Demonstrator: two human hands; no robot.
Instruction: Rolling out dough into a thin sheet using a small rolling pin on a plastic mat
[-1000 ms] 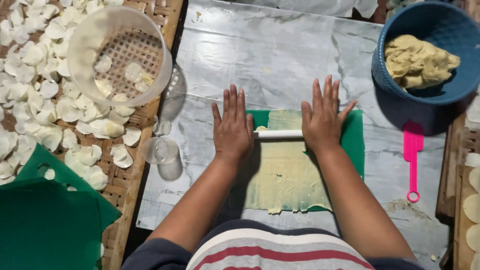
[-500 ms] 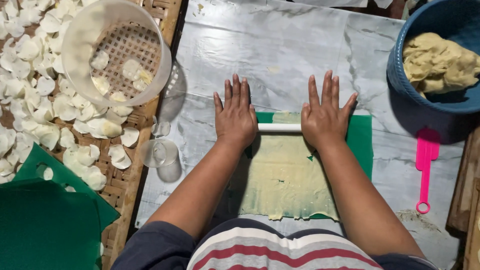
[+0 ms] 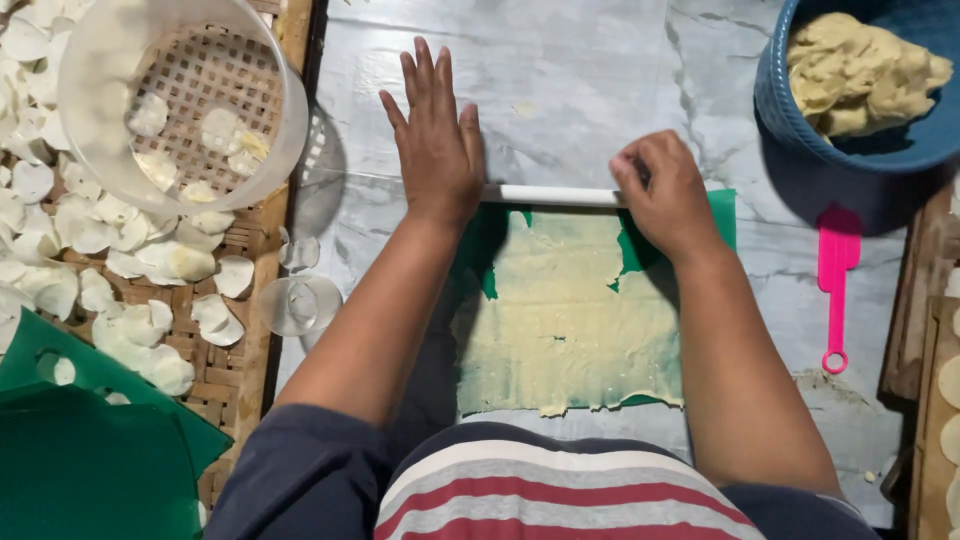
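Left hand (image 3: 435, 150): flat on the marble slab (image 3: 560, 80), fingers spread and straight, palm heel pressing the left end of the white rolling pin (image 3: 550, 195), holding nothing.
Right hand (image 3: 670, 195): fingers curled closed around the pin's right end, apparently to steer it.
Rolling pin: lies crosswise at the far edge of the dough sheet (image 3: 565, 320).
Dough sheet: thin, pale, torn near the top, on a green mat (image 3: 722, 215) that seemingly stops sticking.
Nearby: blue basket of dough (image 3: 860, 70) right; pink scraper (image 3: 835, 290); clear cup (image 3: 300, 305); cut discs (image 3: 110, 260) left.
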